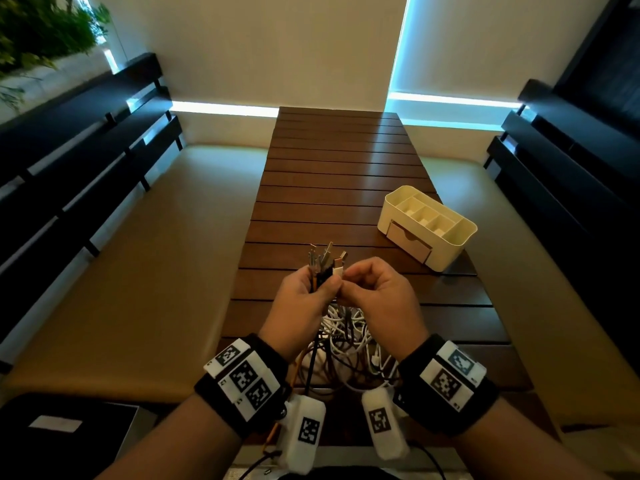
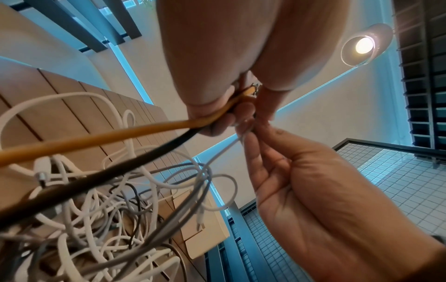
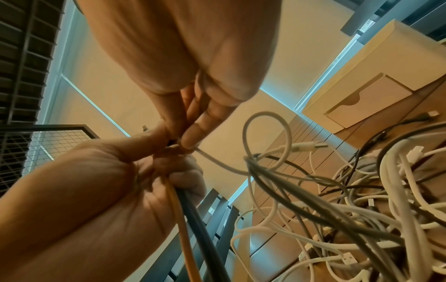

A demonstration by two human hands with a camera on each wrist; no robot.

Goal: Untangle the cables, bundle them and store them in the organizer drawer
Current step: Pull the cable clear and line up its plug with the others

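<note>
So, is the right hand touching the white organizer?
Apart. The head view shows the right hand raised over the cables, with bare table between it and the organizer.

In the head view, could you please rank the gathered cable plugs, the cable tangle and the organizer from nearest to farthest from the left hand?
1. Cable plugs: gripped in the left hand.
2. Cable tangle: on the table just below the hands.
3. Organizer: farther back, to the right.

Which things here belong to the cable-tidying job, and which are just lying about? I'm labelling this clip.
Belongs to the job:
left hand gripping the gathered cable ends
right hand pinching a white cable
tangled cables
organizer, its drawer closed

Lying about:
plant
dark box
</note>
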